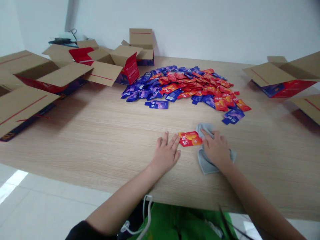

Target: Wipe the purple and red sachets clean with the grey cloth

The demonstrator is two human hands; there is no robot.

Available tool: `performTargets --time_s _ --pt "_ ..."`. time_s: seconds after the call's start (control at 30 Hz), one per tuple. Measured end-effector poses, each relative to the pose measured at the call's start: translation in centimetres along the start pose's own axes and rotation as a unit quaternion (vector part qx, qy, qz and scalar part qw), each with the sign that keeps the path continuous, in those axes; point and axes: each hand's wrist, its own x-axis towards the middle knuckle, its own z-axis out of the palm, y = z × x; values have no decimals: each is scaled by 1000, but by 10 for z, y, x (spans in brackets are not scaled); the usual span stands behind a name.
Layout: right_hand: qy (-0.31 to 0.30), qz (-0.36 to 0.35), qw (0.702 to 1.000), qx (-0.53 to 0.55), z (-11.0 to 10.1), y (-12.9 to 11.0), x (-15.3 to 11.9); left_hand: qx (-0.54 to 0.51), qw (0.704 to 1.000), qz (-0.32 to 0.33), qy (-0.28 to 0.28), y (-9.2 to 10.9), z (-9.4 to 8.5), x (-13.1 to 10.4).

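A red and orange pouch (pixel 190 138) with orange fruit printed on it lies flat on the table in front of me. My left hand (pixel 167 152) rests palm down at its left end, fingers spread and the fingertips touching its edge. At the other end, my right hand (pixel 217 148) presses a grey cloth (pixel 208 164) onto the table, its index finger stretched forward over the cloth. Part of the cloth bunches up beside the pouch's right end, and some of it is hidden under the hand.
A heap of red and purple pouches (pixel 185 83) spreads across the back of the wooden table (pixel 105 140). One purple pouch (pixel 233 115) lies at its near right edge. Open cardboard boxes stand on the left (pixel 45 75) and on the right (pixel 282 78).
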Motion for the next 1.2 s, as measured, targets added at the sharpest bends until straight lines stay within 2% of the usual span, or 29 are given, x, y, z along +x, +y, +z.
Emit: performTargets --time_s 0.07,0.1,0.2,0.27,0.33,0.4,0.5,0.57,0.63,0.7,0.77,0.83,0.9,0.97,1.13,1.2 --pt "-2 10 999 32 -8 10 9 0 1000 -3 -5 0 0 1" --pt "5 6 998 54 -13 6 11 -1 1000 -4 -7 0 -1 1" --pt "32 -52 994 92 -24 -29 9 -1 1000 -1 -9 1 -3 1" --pt "20 -115 990 76 -23 -56 1 4 1000 2 -9 1 -4 0" --pt "-7 -141 989 52 -16 -67 -8 11 1000 4 -9 1 -4 0" --pt "-20 -122 991 42 -7 -57 -13 14 1000 3 -9 0 -4 0" --pt "-25 -72 996 51 1 -11 -10 9 1000 1 -12 -1 -3 0" --pt "-31 -35 997 65 0 18 -3 3 1000 2 -11 -1 -3 1" --pt "-20 -3 996 85 -5 31 3 2 1000 1 -9 -1 -2 1" --pt "16 -8 993 114 -12 19 3 2 1000 -1 -6 -1 -2 1" --pt "35 -75 987 135 -16 -9 -4 2 1000 -1 -6 -1 -3 1" --pt "10 -154 980 129 -16 -37 -14 4 1000 2 -8 -1 -4 1" --pt "-21 -177 978 108 -12 -47 -22 6 1000 6 -9 -1 -4 2" --pt "-31 -141 984 100 -5 -31 -24 7 1000 5 -12 -1 -3 2" --pt "-22 -5 991 129 5 60 -6 5 1000 -5 -18 0 -6 2" --pt "-10 31 985 172 4 79 4 -2 1000 -2 -11 0 -13 5"
